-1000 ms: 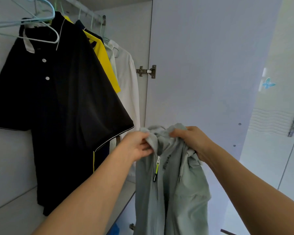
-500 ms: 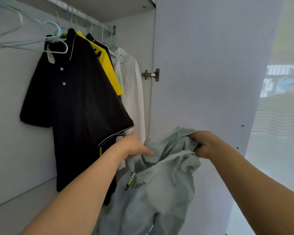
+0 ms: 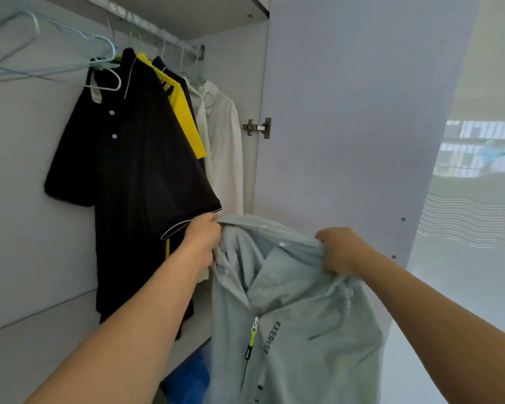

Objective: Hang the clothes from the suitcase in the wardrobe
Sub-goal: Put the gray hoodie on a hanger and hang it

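Note:
A pale grey-green zip jacket [image 3: 292,316] with a neon zipper pull hangs between my hands in front of the open wardrobe. My left hand [image 3: 201,243] grips its collar edge on the left, and my right hand [image 3: 340,252] grips the bunched fabric on the right, spreading the neck opening. On the wardrobe rail [image 3: 146,24] hang a black polo shirt [image 3: 134,176], a yellow shirt [image 3: 187,118] and a white shirt [image 3: 225,147]. Empty light-blue hangers [image 3: 70,48] hang at the left of the rail. No suitcase is in view.
The open wardrobe door [image 3: 347,126] stands straight ahead on the right, its hinge [image 3: 258,128] at mid height. A glossy white panel [image 3: 478,228] lies further right. Something blue [image 3: 193,374] sits low inside the wardrobe.
My hands have drawn apart and stretched the jacket's collar open. The jacket turned so its zipper and printed lettering face me. The view has tilted up slightly.

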Demonstrator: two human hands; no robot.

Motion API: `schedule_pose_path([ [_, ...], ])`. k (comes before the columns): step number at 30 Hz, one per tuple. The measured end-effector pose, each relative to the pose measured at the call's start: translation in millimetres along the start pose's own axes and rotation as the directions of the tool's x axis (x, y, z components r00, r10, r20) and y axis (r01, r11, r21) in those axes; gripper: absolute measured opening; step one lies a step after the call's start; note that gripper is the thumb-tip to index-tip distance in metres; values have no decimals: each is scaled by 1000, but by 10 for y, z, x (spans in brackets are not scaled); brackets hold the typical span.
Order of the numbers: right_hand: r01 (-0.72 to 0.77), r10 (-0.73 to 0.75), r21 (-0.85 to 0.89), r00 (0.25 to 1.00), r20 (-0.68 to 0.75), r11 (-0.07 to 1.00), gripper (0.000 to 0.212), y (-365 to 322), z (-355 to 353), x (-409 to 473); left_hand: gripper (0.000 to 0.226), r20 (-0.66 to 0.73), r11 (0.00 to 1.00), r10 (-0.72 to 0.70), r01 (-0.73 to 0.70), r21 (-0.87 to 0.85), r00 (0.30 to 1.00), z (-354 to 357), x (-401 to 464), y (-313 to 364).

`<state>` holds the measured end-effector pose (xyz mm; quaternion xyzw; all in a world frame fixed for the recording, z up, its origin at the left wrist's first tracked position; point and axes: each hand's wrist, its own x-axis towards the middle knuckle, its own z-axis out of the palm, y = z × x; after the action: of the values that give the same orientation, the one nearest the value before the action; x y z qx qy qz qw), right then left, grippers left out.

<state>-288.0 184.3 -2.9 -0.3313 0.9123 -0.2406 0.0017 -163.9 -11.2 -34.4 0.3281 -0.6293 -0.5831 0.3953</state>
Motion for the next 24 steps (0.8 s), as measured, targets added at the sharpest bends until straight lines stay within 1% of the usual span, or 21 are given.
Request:
schedule_pose_path([
  [2,-60,52,-191,997,-48,980,29,166,90,2,22,-74,994,-29,21,-104,997,-60,88,135],
  [3,-106,97,-163,993,-61,981,27,210,109,17,23,-107,994,-27,16,-109,994,-66,127,204],
  [4,-126,121,-129,992,-47,984,25,214,111,18,23,-141,998,-13,3,-69,990,-67,160,266],
  [5,-152,153,33,988,-16,988,23,189,97,42,24,-164,1000,15,-14,10,986,-73,187,332],
  [6,-151,145,146,988,49,978,20,158,61,70,24,-175,993,52,-33,112,983,-79,217,395],
  [7,-154,125,336,986,107,929,16,80,2,65,24,-169,978,91,-56,203,981,-84,213,455],
  [8,-186,114,518,979,168,835,10,-14,-81,72,24,-133,957,131,-90,276,982,-108,220,519],
  [9,-244,109,691,966,233,680,7,-97,-145,45,25,-81,933,167,-130,336,983,-115,211,551],
  [10,-276,89,798,958,271,536,7,-231,-220,54,27,-15,905,185,-164,393,983,-157,232,609],
  [11,-267,65,838,961,269,475,8,-333,-267,81,28,61,885,165,-175,431,984,-184,219,650],
  [14,-185,-24,892,977,214,413,11,-805,-335,136,22,287,892,22,-149,428,958,-372,212,874],
  [15,-155,-24,914,984,177,375,11,-949,-356,147,18,344,905,-6,-142,402,939,-445,222,962],
  [16,-127,-24,926,989,145,355,11,-1086,-360,177,16,365,926,-2,-136,351,931,-533,272,1041],
  [17,-94,-28,929,993,111,358,11,-1237,-363,216,15,338,950,53,-151,272,940,-639,363,1125],
  [18,-68,-35,930,996,87,362,11,-1331,-364,236,11,251,965,143,-191,178,957,-715,447,1200],
  [19,-44,-48,929,997,66,368,10,-1429,-356,280,8,91,955,253,-264,134,963,-802,554,1289],
  [20,-28,-58,930,997,53,367,9,-1541,-357,317,8,-91,924,359,-340,176,929,-903,688,1389],
  [21,-24,-62,930,997,50,368,8,-1625,-363,333,4,-243,889,439,-379,255,865,-981,770,1480],
  [22,-13,-72,929,997,43,370,8,-1720,-368,363,20,-348,862,487,-377,340,801,-1062,872,1576],
  [23,-3,-78,928,996,35,373,8,-1791,-366,384,38,-391,847,502,-348,402,771,-1131,970,1647],
  [24,11,-82,922,996,23,387,8,-1876,-369,400,49,-406,842,501,-321,433,765,-1204,1087,1714],
])
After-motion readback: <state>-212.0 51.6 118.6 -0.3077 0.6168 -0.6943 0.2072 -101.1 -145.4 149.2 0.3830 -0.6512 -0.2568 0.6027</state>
